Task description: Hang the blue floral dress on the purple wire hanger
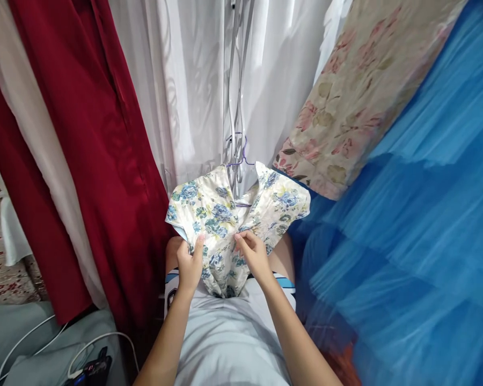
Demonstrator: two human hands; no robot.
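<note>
A cream short-sleeved blouse (pixel 221 214) with blue and yellow flowers lies over my lap, its collar away from me. A thin purple hanger (pixel 243 156) sits inside its neck, with the hook sticking up beyond the collar. At the blouse's left side, my left hand (pixel 191 264) grips the cloth, thumb on top and fingers behind. My right hand (pixel 254 254) pinches the front opening near the middle, thumb against the index finger. Whether a button or only the cloth edge is in that pinch is too small to tell.
White curtains (pixel 197 80) with hanging white straps (pixel 236 69) are straight ahead. Dark red cloth (pixel 80 134) hangs to the left. On the right are a pink-flowered cloth (pixel 346 107) and a ruffled blue tulle garment (pixel 418 241). A black device (pixel 92 370) with white cables lies at lower left.
</note>
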